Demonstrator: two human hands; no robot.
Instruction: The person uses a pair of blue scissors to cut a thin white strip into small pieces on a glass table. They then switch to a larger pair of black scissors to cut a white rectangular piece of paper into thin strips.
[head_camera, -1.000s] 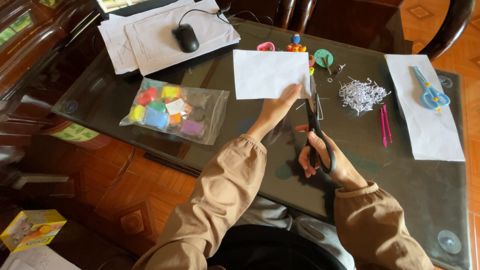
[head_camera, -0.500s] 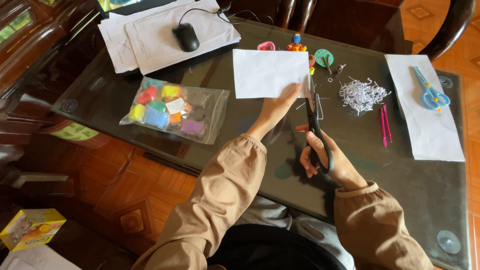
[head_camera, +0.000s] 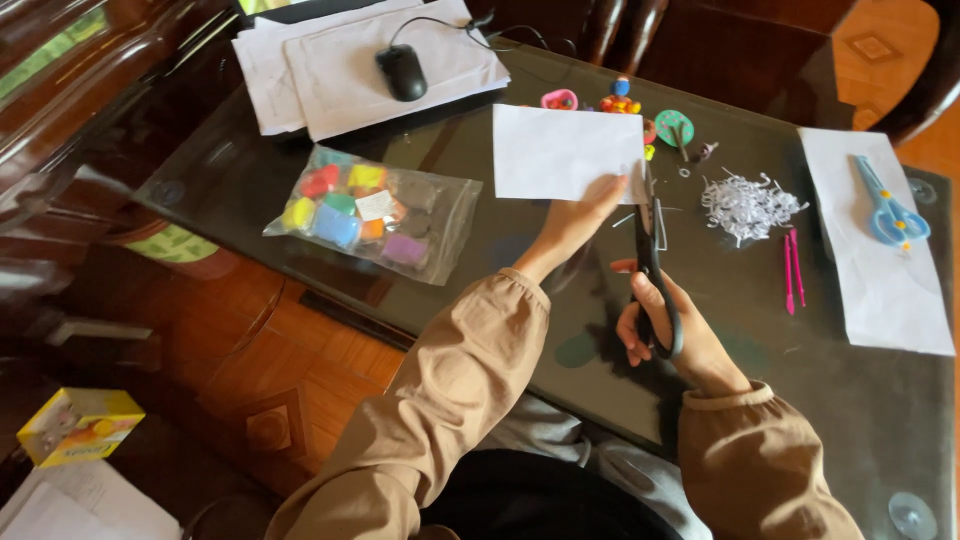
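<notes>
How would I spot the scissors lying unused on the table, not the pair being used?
Look to the far right end of the dark glass table, where a white paper sheet lies alone. The blue scissors rest on its upper part, touched by no hand. They are light blue, unlike the black scissors in the right hand.

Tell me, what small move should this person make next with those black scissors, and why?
Probably close the blades for another snip. The right hand holds the black scissors with the blades at the right edge of the white paper, which the left hand steadies; a pile of paper shreds beside it suggests strip cutting.
</notes>
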